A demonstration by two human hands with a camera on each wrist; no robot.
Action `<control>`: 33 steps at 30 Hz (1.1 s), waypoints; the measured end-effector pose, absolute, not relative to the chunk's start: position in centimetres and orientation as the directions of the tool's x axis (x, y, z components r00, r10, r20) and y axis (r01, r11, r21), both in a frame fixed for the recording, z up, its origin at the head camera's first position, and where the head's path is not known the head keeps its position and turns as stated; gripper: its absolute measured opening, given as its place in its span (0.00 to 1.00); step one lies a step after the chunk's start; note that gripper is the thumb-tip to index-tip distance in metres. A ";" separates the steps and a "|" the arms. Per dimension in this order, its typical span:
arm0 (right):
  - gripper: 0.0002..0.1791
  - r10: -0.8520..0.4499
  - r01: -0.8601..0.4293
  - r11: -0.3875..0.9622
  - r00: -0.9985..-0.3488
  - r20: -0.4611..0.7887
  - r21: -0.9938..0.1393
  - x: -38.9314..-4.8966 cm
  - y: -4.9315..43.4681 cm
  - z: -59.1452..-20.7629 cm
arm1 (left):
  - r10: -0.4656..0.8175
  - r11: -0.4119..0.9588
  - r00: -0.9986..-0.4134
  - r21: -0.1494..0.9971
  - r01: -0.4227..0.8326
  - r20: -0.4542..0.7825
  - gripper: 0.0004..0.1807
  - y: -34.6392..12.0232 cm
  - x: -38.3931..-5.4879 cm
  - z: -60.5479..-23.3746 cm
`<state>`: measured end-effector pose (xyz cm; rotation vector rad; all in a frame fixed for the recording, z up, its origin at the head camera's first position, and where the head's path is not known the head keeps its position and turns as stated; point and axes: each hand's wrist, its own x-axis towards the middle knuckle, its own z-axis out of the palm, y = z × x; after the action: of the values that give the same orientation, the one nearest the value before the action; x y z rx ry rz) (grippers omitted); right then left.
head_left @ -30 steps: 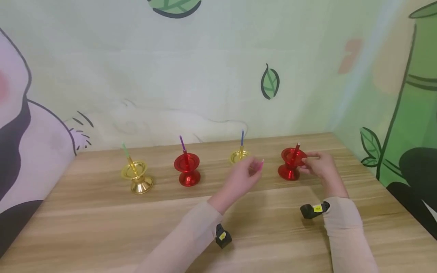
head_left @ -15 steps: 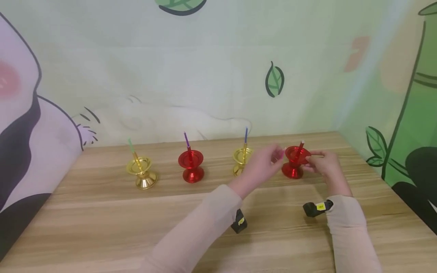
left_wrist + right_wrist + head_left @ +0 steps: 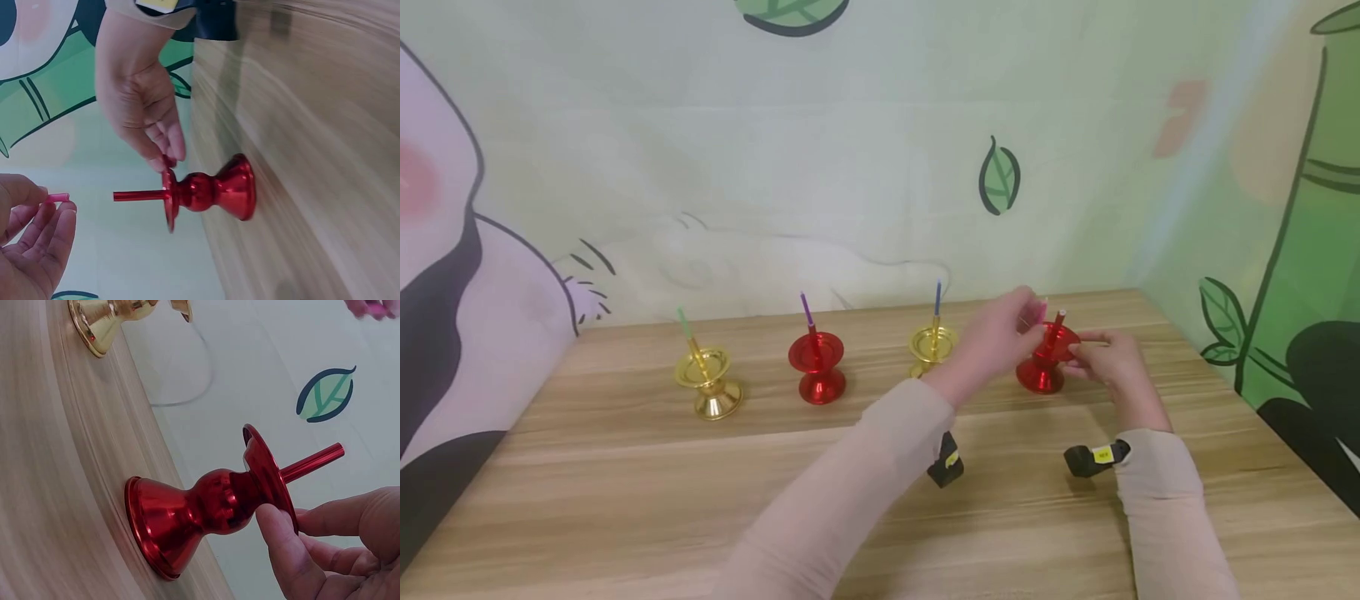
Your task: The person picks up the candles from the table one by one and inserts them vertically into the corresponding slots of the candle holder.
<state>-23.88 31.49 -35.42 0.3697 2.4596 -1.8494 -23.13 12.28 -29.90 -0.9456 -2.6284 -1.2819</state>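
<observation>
My left hand (image 3: 996, 337) pinches a short pink candle (image 3: 59, 197) between thumb and fingers, a little left of the rightmost red candle holder (image 3: 1041, 379) and higher than its dish. In the left wrist view the candle stands apart from the holder's thin upright tube (image 3: 137, 195), roughly in line with it. My right hand (image 3: 1108, 362) grips the edge of this holder's dish (image 3: 272, 469) from the right, with thumb and fingers on the rim. The holder's flared base (image 3: 159, 525) rests on the wooden table. No candle shows in its tube.
To the left stand a gold holder (image 3: 717, 402) with a green candle (image 3: 683, 321), a red holder (image 3: 822, 385) with a purple candle (image 3: 807, 308), and a gold holder (image 3: 921, 343) with a blue candle (image 3: 937, 296), partly behind my left hand. A printed cloth wall (image 3: 865, 167) rises behind the table.
My left hand has moved right and upward with the pink candle, from near the blue candle's holder to beside the rightmost red one. My right hand keeps its grip on the dish.
</observation>
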 end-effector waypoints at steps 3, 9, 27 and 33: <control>0.28 0.164 0.211 0.242 -0.971 -0.174 -0.947 -23.9 31.5 -35.5 | 0.497 0.454 -0.806 0.695 0.558 0.322 0.07 12.8 -23.7 -29.5; 0.27 0.170 0.221 0.264 -0.969 -0.181 -0.939 -24.0 31.9 -35.5 | 0.487 0.423 -0.814 0.729 0.538 0.318 0.06 13.9 -24.7 -29.4; 0.26 0.155 0.201 0.240 -0.974 -0.167 -0.950 -23.8 31.7 -35.3 | 0.391 0.354 -0.865 0.816 0.457 0.315 0.06 15.9 -27.2 -30.7; 0.26 0.173 0.209 0.234 -0.970 -0.170 -0.950 -23.9 31.7 -35.5 | 0.384 0.322 -0.866 0.833 0.451 0.321 0.06 17.2 -27.4 -31.5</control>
<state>-23.93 31.74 -35.47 0.3785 2.4447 -1.8891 -27.44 17.24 -31.49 -0.7915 -2.5013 -1.6092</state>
